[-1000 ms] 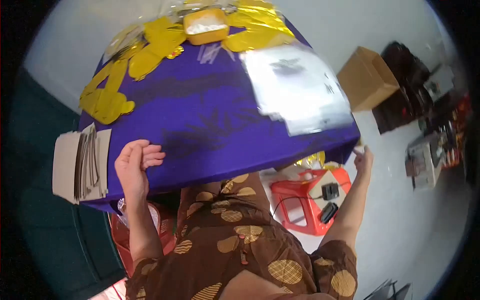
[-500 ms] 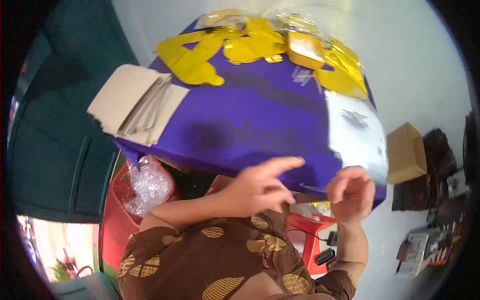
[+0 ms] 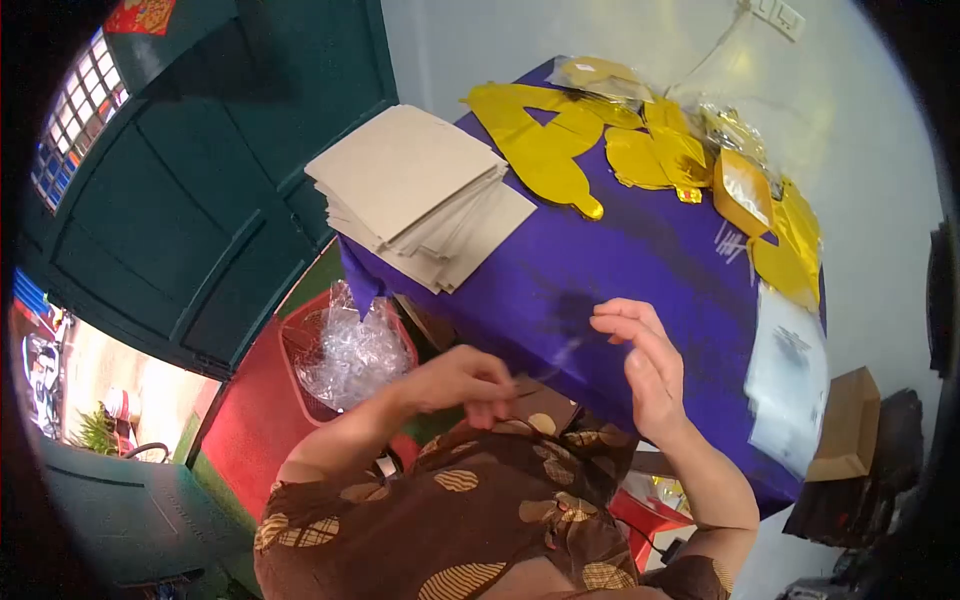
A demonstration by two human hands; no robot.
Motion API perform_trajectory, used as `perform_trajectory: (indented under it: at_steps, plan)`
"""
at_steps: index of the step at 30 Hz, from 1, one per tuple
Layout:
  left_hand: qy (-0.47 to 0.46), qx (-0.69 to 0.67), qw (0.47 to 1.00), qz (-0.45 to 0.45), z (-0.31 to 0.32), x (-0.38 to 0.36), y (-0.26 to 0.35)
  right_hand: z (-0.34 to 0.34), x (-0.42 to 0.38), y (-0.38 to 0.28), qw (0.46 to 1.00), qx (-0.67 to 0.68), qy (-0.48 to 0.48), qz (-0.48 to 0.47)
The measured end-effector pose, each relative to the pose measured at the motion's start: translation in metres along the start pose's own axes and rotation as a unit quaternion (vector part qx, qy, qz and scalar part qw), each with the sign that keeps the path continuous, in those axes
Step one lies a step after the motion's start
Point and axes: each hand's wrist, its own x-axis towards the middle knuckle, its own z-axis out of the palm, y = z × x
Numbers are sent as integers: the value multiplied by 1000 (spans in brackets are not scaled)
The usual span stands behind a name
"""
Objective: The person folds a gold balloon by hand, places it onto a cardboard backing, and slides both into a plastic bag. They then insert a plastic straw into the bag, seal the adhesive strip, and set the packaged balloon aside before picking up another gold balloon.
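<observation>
My left hand (image 3: 462, 385) is at the table's front edge, in front of my patterned brown clothing. Its fingers are curled together, and a faint thin line shows by the fingertips; what it is I cannot make out. My right hand (image 3: 648, 365) hovers above the purple tablecloth (image 3: 640, 260), fingers stretched and thumb apart, with nothing visible in it. Between the hands a small pale streak shows near the cloth's edge, too blurred to name. Nearest on the left is a stack of grey-beige card sheets (image 3: 410, 180); to the right lie white printed plastic bags (image 3: 788, 375).
Flat gold foil balloons (image 3: 545, 145) lie along the table's back, beside a yellow tray (image 3: 742, 195) of whitish pieces and some clear strips. A red basket (image 3: 292, 350) of crumpled clear plastic stands below left. An open cardboard box (image 3: 848, 425) is at right.
My view has swung left, so the table sits further right. My left hand has drawn back from its pointing pose and curled. My right hand has risen over the cloth.
</observation>
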Motion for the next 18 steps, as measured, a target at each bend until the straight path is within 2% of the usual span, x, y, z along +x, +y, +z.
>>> perform_trajectory:
  at_steps: [4, 6, 7, 8, 9, 10, 11, 13, 14, 15, 18]
  plan:
    - [146, -22, 987, -66, -99, -23, -89, 0, 9, 18, 995, -72, -4, 64]
    - [143, -129, 981, -13, -191, -33, -194, 0, 15, 26, 994, -84, -12, 65]
    - [285, -69, 954, -66, -193, -37, -207, 0, 19, 29, 994, -90, -17, 65]
    - [420, -6, 900, -116, -193, -40, -214, 1, 22, 32, 993, -97, -18, 58]
    - [474, 203, 835, -193, -193, -42, -214, 2, 25, 35, 993, -105, -19, 52]
    - [502, 399, 722, -260, -192, -44, -215, 3, 27, 38, 992, -113, -21, 48]
    - [502, 571, 570, -312, -191, -45, -216, 2, 31, 40, 991, -127, -19, 46]
    - [498, 572, 605, -244, -180, -49, -188, 2, 39, 45, 987, -152, -16, 45]
    - [494, 571, 621, -211, -173, -52, -168, 2, 44, 50, 981, -191, -12, 15]
    - [409, 548, 666, -297, -172, -50, -143, 0, 53, 58, 973, -229, -9, -15]
    - [340, 611, 656, -282, -163, -42, -127, -7, 84, 83, 946, -315, -7, -78]
